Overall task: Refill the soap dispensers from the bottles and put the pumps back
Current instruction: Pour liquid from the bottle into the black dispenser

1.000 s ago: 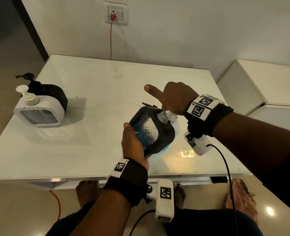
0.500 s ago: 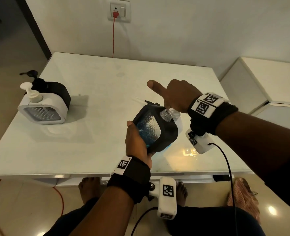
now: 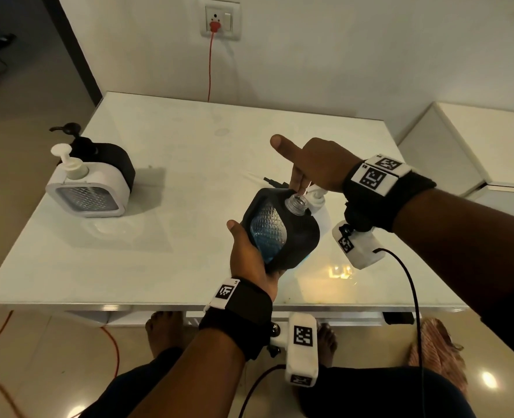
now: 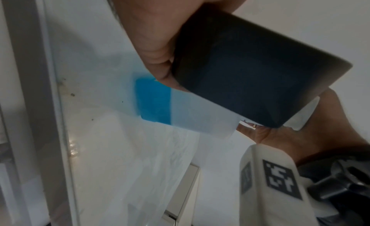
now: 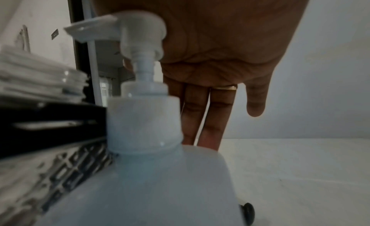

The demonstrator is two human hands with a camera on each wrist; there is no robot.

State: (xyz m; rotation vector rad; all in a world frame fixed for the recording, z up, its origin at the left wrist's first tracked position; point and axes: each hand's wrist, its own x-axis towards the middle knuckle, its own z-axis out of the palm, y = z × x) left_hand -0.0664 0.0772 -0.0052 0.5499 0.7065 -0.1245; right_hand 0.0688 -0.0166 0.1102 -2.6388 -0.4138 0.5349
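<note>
Gripping the black dispenser [image 3: 282,233] tilted at frame centre with my left hand [image 3: 249,254], my right hand [image 3: 316,167] pinching something thin at its open neck [image 3: 296,203] — I can't tell what — I'd level that neck before pouring from the white bottle [image 3: 317,200] behind.

My left hand [image 3: 251,254] fingers curled, gripping, wrist low by my body; my right hand [image 3: 313,164] raised above it, index finger extended, other fingers angled down.
</note>
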